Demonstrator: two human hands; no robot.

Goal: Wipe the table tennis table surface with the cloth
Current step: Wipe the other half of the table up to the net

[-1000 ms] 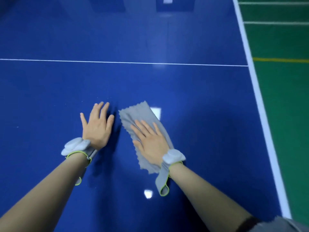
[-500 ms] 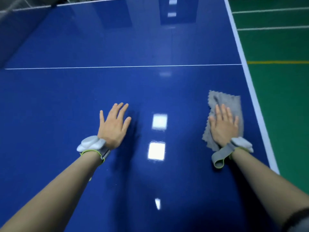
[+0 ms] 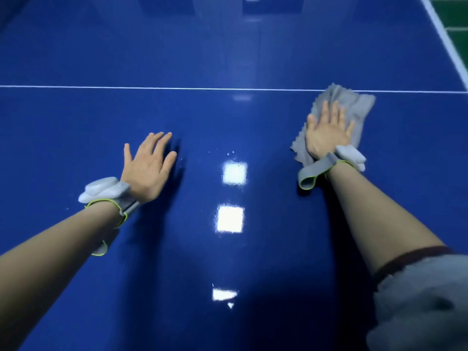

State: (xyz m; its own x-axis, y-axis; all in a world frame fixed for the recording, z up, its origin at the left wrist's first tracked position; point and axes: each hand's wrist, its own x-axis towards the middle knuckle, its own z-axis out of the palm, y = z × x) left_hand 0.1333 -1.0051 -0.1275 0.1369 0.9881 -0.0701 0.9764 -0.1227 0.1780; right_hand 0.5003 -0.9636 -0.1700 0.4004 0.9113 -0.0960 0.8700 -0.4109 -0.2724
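The right hand (image 3: 326, 131) lay flat, fingers spread, pressing the cloth (image 3: 354, 107) onto the table (image 3: 76, 59); it gripped nothing. The left hand (image 3: 147, 165) rested open and empty, palm down on the bare surface, well apart from the cloth. Each of the two wrists wore a grey band (image 3: 315, 171) edged in yellow-green. The single grey cloth, rumpled with zigzag edges, sat just beside the thin white line (image 3: 152, 87) crossing the glossy blue top. Three bright light reflections (image 3: 230, 219) shone between the arms. Green floor (image 3: 458, 24) showed far right.
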